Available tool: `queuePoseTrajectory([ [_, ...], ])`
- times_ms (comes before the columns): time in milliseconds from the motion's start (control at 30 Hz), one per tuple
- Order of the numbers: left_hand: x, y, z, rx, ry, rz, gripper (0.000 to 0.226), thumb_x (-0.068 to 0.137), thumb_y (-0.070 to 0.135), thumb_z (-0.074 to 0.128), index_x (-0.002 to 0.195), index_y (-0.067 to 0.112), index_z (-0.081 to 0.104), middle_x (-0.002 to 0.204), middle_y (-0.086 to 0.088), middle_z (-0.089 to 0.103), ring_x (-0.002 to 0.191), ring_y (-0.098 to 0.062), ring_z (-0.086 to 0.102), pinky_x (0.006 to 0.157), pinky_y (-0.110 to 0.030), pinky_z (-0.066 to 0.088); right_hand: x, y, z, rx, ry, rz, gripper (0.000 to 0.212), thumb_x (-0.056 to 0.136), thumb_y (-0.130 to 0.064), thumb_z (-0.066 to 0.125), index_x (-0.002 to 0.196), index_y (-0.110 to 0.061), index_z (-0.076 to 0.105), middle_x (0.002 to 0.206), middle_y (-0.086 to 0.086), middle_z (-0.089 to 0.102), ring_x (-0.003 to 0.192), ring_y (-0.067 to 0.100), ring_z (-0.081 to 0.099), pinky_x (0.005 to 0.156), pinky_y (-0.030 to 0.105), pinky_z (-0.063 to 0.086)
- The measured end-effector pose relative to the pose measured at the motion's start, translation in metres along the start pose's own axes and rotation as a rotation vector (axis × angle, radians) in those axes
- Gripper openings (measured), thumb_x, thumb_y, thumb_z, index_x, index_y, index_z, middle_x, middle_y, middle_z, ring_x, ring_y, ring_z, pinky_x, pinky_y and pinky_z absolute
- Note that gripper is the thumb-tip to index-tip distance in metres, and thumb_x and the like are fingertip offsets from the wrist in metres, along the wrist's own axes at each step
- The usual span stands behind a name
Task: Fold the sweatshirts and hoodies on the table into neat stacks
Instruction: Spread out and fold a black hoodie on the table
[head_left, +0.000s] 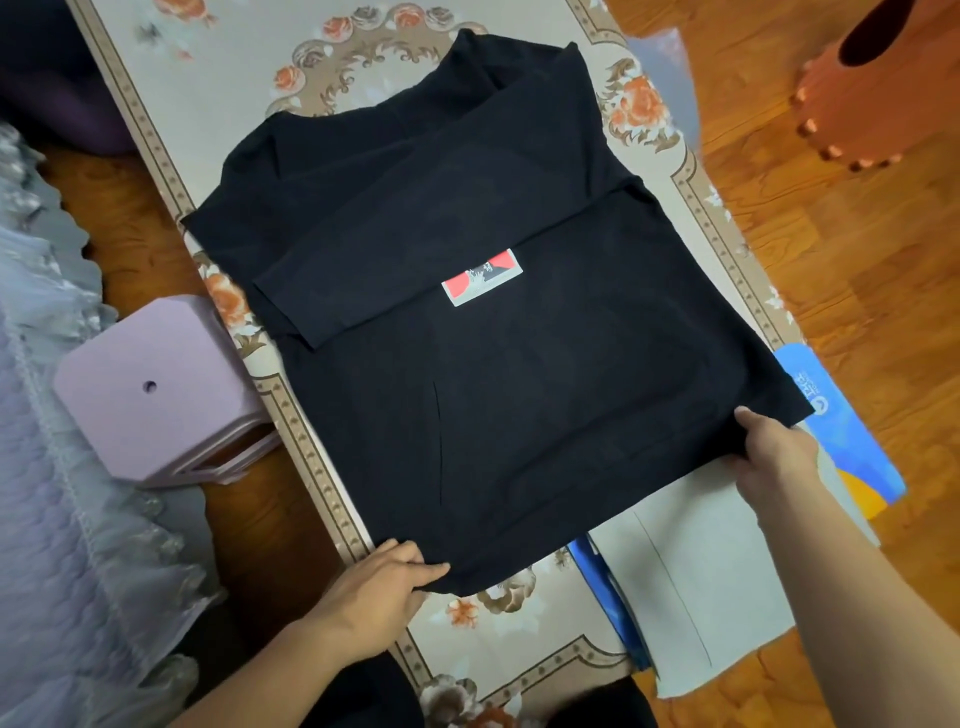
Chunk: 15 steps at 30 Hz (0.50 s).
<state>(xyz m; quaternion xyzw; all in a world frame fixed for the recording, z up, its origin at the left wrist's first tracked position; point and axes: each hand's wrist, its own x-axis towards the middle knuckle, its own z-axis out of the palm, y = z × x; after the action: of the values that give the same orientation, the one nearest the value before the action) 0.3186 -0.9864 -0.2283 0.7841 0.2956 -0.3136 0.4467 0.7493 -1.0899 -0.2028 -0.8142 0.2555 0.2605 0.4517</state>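
Two hands grip the near hem of the black sweatshirt (467, 312): the left hand (384, 582) pinches one corner, the right hand (769, 452) the other. The garment lies flat on the floral table (363, 52), its long axis running away from the person, sleeves already folded in, so the hem probably goes forward toward the collar

Floral-covered table (218, 93), black sweatshirt (493, 364) flat on it, pale folded garment (691, 587) beside.

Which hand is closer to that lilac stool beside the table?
The left hand, at the black garment's near-left hem corner, is nearer the lilac stool. The right hand holds the opposite corner, much farther away.
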Motion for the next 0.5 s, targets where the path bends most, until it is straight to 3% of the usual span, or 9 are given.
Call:
queuePoseTrajectory([
  [133, -0.003, -0.002, -0.004, -0.034, -0.037, -0.017, 0.049, 0.106, 0.032, 0.048, 0.155, 0.036, 0.04, 0.112, 0.023, 0.044, 0.11, 0.002, 0.041, 0.102, -0.023, 0.041, -0.005, -0.006, 0.002, 0.055, -0.043, 0.117, 0.052, 0.085, -0.028, 0.076, 0.133, -0.017, 0.059, 0.127, -0.001, 0.066, 0.115, 0.023, 0.064, 0.101, 0.047, 0.052],
  [200, -0.005, 0.001, -0.008, -0.033, -0.095, -0.012, 0.055, 0.104, 0.049, 0.048, 0.157, 0.036, 0.037, 0.118, 0.025, 0.042, 0.114, 0.003, 0.039, 0.105, -0.022, 0.04, -0.012, -0.01, 0.004, 0.012, 0.049, 0.111, 0.056, 0.088, -0.024, 0.072, 0.139, -0.013, 0.051, 0.135, 0.003, 0.059, 0.118, 0.025, 0.059, 0.103, 0.045, 0.051],
  [267, -0.008, 0.006, -0.017, -0.091, -0.143, -0.033, 0.065, 0.097, 0.069, 0.041, 0.154, 0.037, 0.04, 0.128, 0.026, 0.043, 0.119, 0.004, 0.041, 0.107, -0.024, 0.039, -0.027, -0.016, 0.008, -0.228, 0.304, -0.053, 0.061, 0.09, -0.017, 0.064, 0.145, -0.01, 0.04, 0.146, 0.014, 0.046, 0.125, 0.034, 0.052, 0.104, 0.043, 0.046],
  [333, -0.008, 0.011, -0.034, -0.3, -0.063, -0.088, 0.049, 0.1, 0.06, 0.047, 0.145, 0.041, 0.051, 0.134, 0.027, 0.05, 0.121, 0.005, 0.048, 0.107, -0.025, 0.04, -0.046, -0.023, 0.02, -0.473, 0.401, -0.43, 0.064, 0.088, -0.014, 0.056, 0.148, -0.006, 0.037, 0.148, 0.023, 0.038, 0.134, 0.042, 0.04, 0.109, 0.044, 0.033],
  [400, -0.001, 0.004, -0.061, -0.505, 0.175, -0.192, 0.032, 0.103, 0.04, 0.053, 0.135, 0.04, 0.059, 0.131, 0.022, 0.059, 0.121, 0.002, 0.054, 0.102, -0.024, 0.044, -0.057, -0.028, 0.043, -0.622, 0.226, -0.741, 0.061, 0.087, -0.013, 0.056, 0.145, -0.003, 0.043, 0.143, 0.026, 0.043, 0.134, 0.042, 0.039, 0.112, 0.044, 0.027],
  [500, 0.013, -0.022, -0.115, -0.714, 0.569, -0.362, 0.026, 0.106, 0.022, 0.049, 0.126, 0.027, 0.065, 0.114, 0.007, 0.069, 0.106, -0.013, 0.065, 0.094, -0.032, 0.052, -0.073, -0.033, 0.094, -0.864, -0.179, -0.892, 0.048, 0.091, -0.016, 0.059, 0.139, -0.011, 0.053, 0.138, 0.02, 0.05, 0.13, 0.036, 0.045, 0.11, 0.041, 0.034],
])
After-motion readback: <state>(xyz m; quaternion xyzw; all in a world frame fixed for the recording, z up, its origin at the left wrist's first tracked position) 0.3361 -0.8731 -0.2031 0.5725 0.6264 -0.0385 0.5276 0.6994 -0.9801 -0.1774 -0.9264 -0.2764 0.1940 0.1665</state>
